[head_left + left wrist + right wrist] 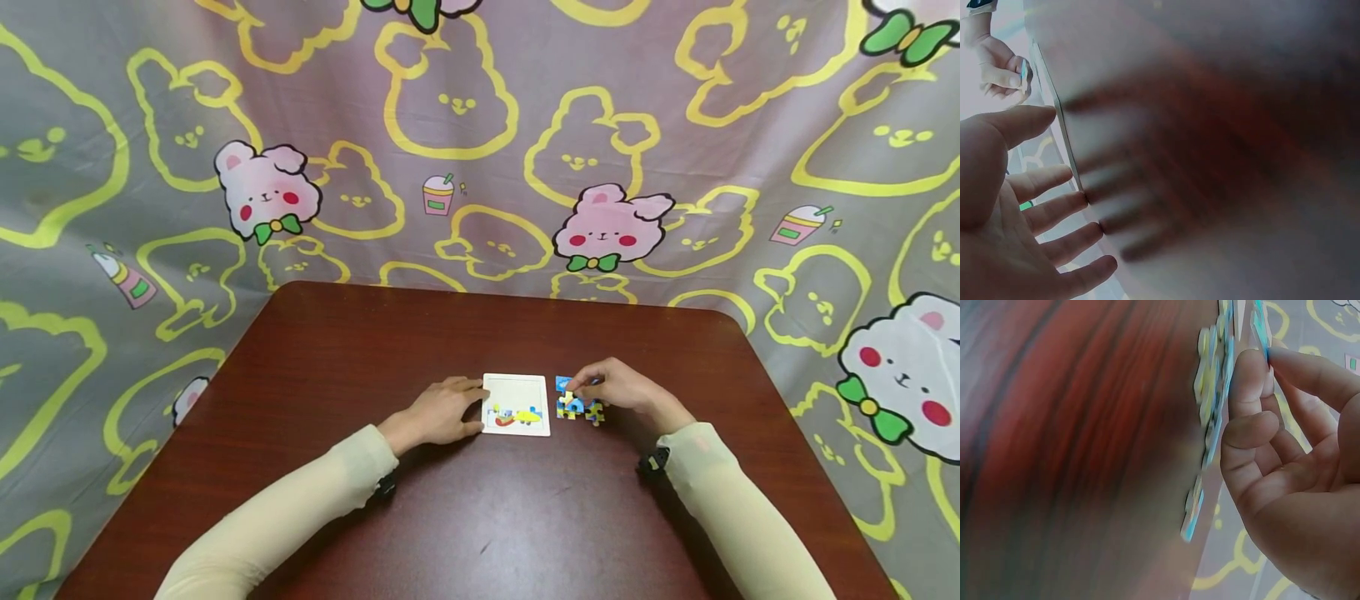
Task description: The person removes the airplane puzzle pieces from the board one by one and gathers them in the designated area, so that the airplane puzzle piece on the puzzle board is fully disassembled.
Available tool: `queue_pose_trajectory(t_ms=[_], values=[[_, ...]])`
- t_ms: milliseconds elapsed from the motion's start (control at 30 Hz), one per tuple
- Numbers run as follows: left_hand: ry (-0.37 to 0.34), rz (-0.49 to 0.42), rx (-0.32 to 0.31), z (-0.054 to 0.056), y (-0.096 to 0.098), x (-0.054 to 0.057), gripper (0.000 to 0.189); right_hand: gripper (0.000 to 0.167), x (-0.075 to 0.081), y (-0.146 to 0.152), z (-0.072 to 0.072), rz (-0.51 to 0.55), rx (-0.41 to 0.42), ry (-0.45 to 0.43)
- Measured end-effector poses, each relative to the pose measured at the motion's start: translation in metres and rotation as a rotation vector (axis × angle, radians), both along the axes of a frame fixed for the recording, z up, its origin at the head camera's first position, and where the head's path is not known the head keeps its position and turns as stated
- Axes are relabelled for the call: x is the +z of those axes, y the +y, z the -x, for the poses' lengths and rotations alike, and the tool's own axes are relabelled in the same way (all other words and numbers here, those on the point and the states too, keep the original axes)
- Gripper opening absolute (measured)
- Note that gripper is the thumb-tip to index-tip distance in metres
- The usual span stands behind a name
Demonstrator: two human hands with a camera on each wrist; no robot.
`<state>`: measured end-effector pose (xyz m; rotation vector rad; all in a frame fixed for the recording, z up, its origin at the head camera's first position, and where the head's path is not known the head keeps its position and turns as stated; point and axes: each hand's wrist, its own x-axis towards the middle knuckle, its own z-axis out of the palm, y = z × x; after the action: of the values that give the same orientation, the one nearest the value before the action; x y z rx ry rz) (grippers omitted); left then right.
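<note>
A white square puzzle tray point(517, 390) lies on the table. Colourful jigsaw pieces point(528, 417) fill a strip along its near side, and the rest of its base is bare. My left hand point(444, 412) rests at the tray's left edge, its fingers spread and fairly straight, fingertips against the rim point(1066, 140). To the tray's right, my right hand point(621, 388) pinches a puzzle piece point(1260, 328) between thumb and index finger. That piece is held on edge above a group of loose blue and yellow pieces point(595, 412), partly hidden under the hand in the head view.
The dark red-brown wooden table point(360, 333) has rounded far corners. Behind and beside it hangs a grey curtain point(480, 183) printed with cartoon bears and rabbits. Each wrist carries a black strapped device point(654, 461).
</note>
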<state>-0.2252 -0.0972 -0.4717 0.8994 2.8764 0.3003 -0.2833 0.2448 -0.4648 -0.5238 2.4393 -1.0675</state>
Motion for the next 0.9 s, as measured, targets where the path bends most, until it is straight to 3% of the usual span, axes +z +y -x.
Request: queue_pose_trajectory(t_ms=[400,700,900], values=[[-0.007,0.038,0.022,0.002,0.003,0.002,0.06,0.016,0.002,0.034,-0.002,0.026,-0.061,-0.026],[-0.022,0.04,0.024,0.002,0.003,0.004,0.06,0.022,0.004,0.054,-0.005,0.035,-0.06,-0.055],[-0.035,0.04,0.029,0.002,0.003,0.004,0.061,0.02,0.002,0.064,-0.004,0.002,-0.084,-0.065]])
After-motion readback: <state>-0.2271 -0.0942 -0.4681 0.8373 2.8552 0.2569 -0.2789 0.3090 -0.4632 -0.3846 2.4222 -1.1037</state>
